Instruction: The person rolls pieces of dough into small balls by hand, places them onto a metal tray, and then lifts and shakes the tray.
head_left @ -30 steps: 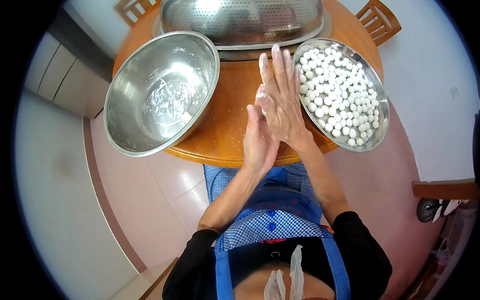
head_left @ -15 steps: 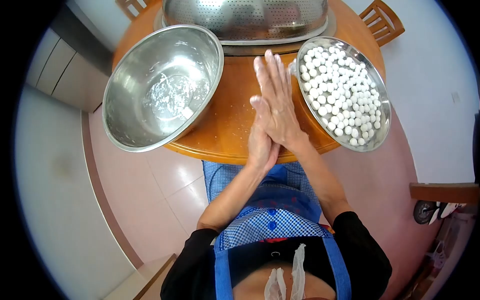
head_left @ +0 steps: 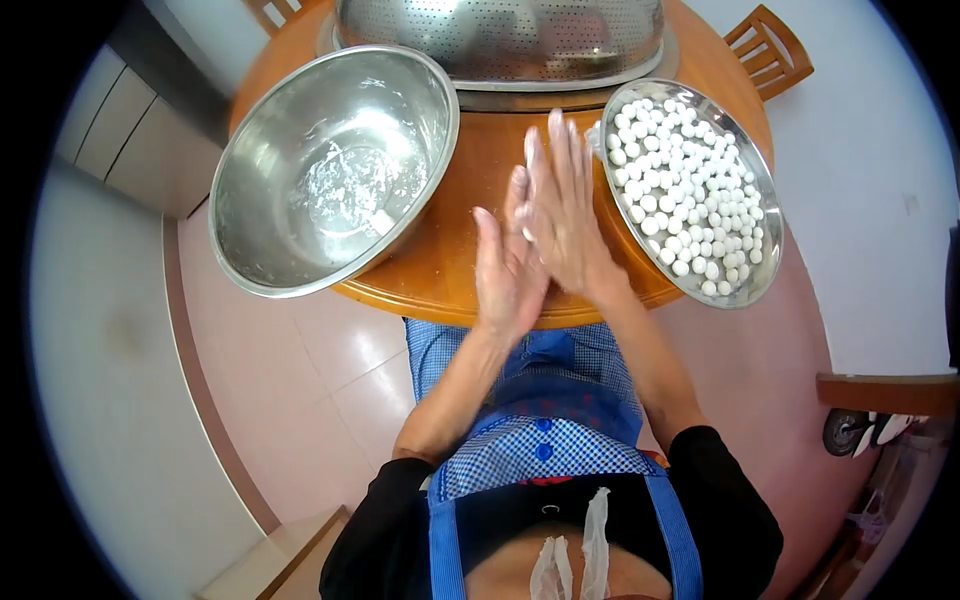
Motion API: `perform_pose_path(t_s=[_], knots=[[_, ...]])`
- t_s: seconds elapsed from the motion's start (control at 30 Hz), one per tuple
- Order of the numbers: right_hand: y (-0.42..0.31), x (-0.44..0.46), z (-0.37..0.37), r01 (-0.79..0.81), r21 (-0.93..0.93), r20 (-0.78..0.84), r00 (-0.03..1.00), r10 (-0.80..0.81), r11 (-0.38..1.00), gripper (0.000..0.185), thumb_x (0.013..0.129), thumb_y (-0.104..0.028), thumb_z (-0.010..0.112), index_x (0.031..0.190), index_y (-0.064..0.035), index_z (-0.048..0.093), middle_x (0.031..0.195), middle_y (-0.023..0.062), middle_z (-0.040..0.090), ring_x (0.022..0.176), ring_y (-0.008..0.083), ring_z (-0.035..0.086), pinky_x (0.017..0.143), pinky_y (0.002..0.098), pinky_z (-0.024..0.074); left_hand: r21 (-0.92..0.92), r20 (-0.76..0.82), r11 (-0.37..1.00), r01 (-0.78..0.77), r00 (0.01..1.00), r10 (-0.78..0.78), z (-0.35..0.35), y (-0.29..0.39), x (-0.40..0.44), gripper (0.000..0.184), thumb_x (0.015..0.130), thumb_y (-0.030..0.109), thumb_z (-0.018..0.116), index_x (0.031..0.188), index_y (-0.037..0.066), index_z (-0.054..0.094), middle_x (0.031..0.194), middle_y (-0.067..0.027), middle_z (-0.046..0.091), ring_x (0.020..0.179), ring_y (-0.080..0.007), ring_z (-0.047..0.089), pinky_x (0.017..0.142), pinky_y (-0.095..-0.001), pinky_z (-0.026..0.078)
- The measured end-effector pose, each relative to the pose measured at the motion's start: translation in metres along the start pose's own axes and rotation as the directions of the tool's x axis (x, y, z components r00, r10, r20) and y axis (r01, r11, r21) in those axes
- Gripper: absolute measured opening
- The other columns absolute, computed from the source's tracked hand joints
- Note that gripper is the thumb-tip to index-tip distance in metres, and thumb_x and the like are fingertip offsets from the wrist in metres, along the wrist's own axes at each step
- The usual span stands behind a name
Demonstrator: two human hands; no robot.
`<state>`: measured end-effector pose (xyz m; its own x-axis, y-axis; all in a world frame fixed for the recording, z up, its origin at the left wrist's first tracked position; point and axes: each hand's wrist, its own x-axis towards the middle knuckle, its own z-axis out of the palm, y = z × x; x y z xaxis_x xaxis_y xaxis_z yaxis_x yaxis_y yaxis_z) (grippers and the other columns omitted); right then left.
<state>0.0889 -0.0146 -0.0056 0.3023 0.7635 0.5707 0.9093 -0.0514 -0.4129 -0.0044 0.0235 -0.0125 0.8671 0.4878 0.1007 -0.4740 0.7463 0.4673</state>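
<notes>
My left hand (head_left: 510, 275) is palm up with its thumb apart, over the front of the round wooden table (head_left: 440, 260). Against it, partly covering its fingers, lies my right hand (head_left: 568, 215) with fingers stretched out and whitened by powder or dough. Nothing shows between the palms, though the space there is partly hidden. A large steel bowl (head_left: 250, 180) with white residue and a small white lump (head_left: 381, 222) inside is left of my hands. To their right, an oval steel tray (head_left: 765, 285) holds several small white balls (head_left: 708, 205).
A perforated steel basin (head_left: 500, 40) sits upside down at the back of the table. Beyond the table's far right edge is a wooden chair (head_left: 770, 55). White crumbs dot the tabletop between bowl and tray.
My palms, pressed together half a second ago, have parted somewhat, with the left hand turned further open and lower left. The bowl and tray appear slightly shifted right in the view.
</notes>
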Motion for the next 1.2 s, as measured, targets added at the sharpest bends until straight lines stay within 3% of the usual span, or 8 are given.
perform_pose_path(t_s=[0.13,0.2,0.37,0.57,0.7,0.87,1.03,1.2], knots=[[-0.034,-0.024,0.007,0.026,0.063,0.093,0.995,-0.031,0.998,0.068,0.094,-0.047,0.035,0.148,-0.0103,0.017,0.153,0.0229,0.000,0.141,0.0416,-0.002,0.110,0.0573,-0.0018,0.017,0.116,0.977,-0.214,0.971,0.210,-0.003,-0.010,0.002,0.072,0.095,0.059,0.024,0.148,0.012,0.013,0.152,-0.0080,0.020,0.139,-0.0250,0.022,0.115,-0.0398,0.016],[-0.031,-0.008,0.000,0.060,-0.061,0.043,0.997,-0.057,0.996,0.066,0.097,-0.048,0.020,0.148,-0.0078,0.013,0.153,0.0210,0.003,0.141,0.0385,-0.002,0.111,0.0537,-0.0042,0.173,0.086,0.973,-0.155,0.986,0.142,-0.003,-0.010,-0.001,0.070,0.096,0.057,0.023,0.148,0.012,0.012,0.153,-0.0069,0.019,0.139,-0.0248,0.022,0.114,-0.0397,0.017],[0.000,0.005,-0.005,-0.050,0.084,-0.146,0.987,0.062,0.995,0.066,0.097,-0.043,0.029,0.146,-0.0002,0.017,0.153,0.0232,0.002,0.140,0.0423,-0.001,0.111,0.0564,-0.0017,0.122,0.030,0.987,-0.102,0.995,0.099,0.004,-0.007,0.001,0.064,0.098,0.052,0.018,0.148,0.013,0.013,0.153,-0.0065,0.018,0.139,-0.0242,0.021,0.114,-0.0397,0.017],[-0.042,-0.013,0.007,0.080,0.057,-0.055,0.996,-0.077,0.995,0.066,0.095,-0.054,0.023,0.148,-0.0131,0.019,0.153,0.0207,0.004,0.140,0.0425,0.004,0.111,0.0565,-0.0017,0.068,0.235,0.989,-0.134,0.965,0.115,-0.009,-0.025,0.002,0.064,0.098,0.051,0.015,0.149,0.013,0.008,0.155,-0.0073,0.010,0.141,-0.0251,0.016,0.113,-0.0403,0.019],[-0.010,0.013,-0.013,-0.028,0.036,-0.136,0.990,0.033,0.999,0.063,0.096,-0.050,0.025,0.148,-0.0146,0.020,0.154,0.0185,0.007,0.140,0.0424,0.006,0.110,0.0576,-0.0002,0.165,0.018,0.985,-0.052,0.999,0.050,0.017,-0.008,-0.007,0.069,0.096,0.058,0.020,0.148,0.013,0.013,0.153,-0.0071,0.016,0.140,-0.0252,0.019,0.114,-0.0406,0.017],[-0.042,-0.026,0.009,0.092,0.156,-0.007,0.996,-0.092,0.983,0.064,0.096,-0.050,0.025,0.147,-0.0110,0.023,0.154,0.0138,0.015,0.141,0.0375,0.011,0.112,0.0546,0.0036,0.186,0.104,0.957,-0.224,0.973,0.208,-0.006,0.012,0.010,0.069,0.096,0.057,0.021,0.148,0.012,0.012,0.154,-0.0088,0.015,0.141,-0.0259,0.016,0.115,-0.0405,0.014],[-0.027,0.017,-0.019,0.053,-0.019,-0.080,0.995,-0.055,0.998,0.063,0.096,-0.049,0.026,0.144,-0.0073,0.030,0.151,0.0111,0.024,0.141,0.0315,0.014,0.113,0.0518,0.0050,0.120,-0.048,0.993,0.001,0.999,0.005,0.010,-0.012,-0.012,0.066,0.097,0.053,0.024,0.147,0.010,0.017,0.152,-0.0105,0.022,0.140,-0.0268,0.020,0.115,-0.0404,0.015],[-0.035,-0.021,0.008,0.070,0.219,0.066,0.994,-0.086,0.973,0.070,0.094,-0.055,0.024,0.145,-0.0082,0.026,0.152,0.0139,0.020,0.141,0.0308,0.014,0.114,0.0492,0.0072,0.081,0.023,0.971,-0.227,0.974,0.225,0.008,0.007,0.016,0.066,0.097,0.054,0.020,0.148,0.012,0.015,0.154,-0.0075,0.016,0.140,-0.0261,0.020,0.114,-0.0435,0.016]])
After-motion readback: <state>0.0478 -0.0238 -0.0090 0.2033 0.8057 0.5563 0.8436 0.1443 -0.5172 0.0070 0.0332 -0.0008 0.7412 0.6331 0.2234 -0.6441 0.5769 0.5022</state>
